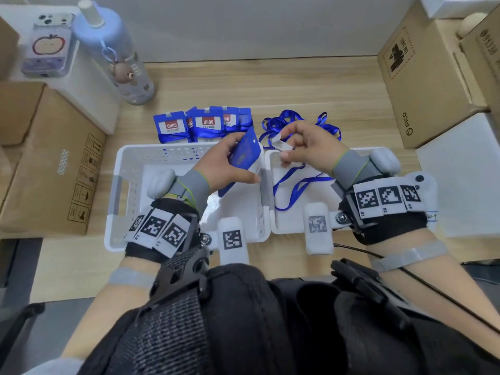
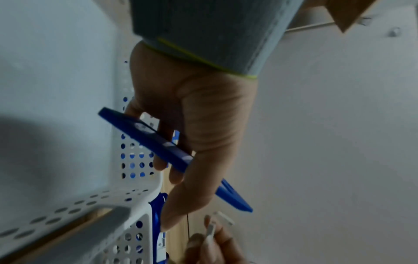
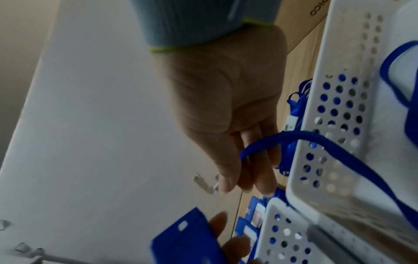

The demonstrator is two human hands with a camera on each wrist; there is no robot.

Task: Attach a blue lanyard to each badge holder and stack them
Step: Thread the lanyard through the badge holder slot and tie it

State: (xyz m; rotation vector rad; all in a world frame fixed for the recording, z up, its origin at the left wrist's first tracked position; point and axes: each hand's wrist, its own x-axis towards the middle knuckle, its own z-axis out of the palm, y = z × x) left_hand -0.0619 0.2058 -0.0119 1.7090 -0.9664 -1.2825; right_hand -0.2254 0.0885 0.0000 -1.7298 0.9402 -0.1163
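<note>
— Blue badge holder point(image 1: 244, 152) is up in the left hand point(image 1: 226, 165), thumb along one face and fingers curled behind the other, tilted over the inner wall of the left basket point(image 1: 135, 169). Its slotted end points toward the other hand.

— And the right hand point(image 1: 308, 147)?

— Thumb and fingertips pinch a clear plastic clip point(image 1: 280, 144) above the far rim of the right basket point(image 1: 273, 223). A blue lanyard point(image 1: 295, 186) trails from that clip down onto the basket's floor, looped loosely. The clip and the holder's slot are near but apart.

— How much room is around them?

— Both hands work above the seam where the two white perforated baskets touch. Just beyond the left basket's far wall lies a row of finished badges point(image 1: 205, 124) with lanyards wrapped round them; beyond the right one sits a loose heap of lanyards point(image 1: 292, 123). Bare wood shows past those.

— What hems it in?

— A cardboard box point(image 1: 51, 169) flanks the left, another box point(image 1: 422, 85) the right. A lilac water bottle point(image 1: 113, 50) with a bear charm stands far left, beside a phone point(image 1: 50, 47) on a white block.

— The surface?

— Pale wood-grain desk point(image 1: 270, 85) against a plain grey-white wall.
</note>
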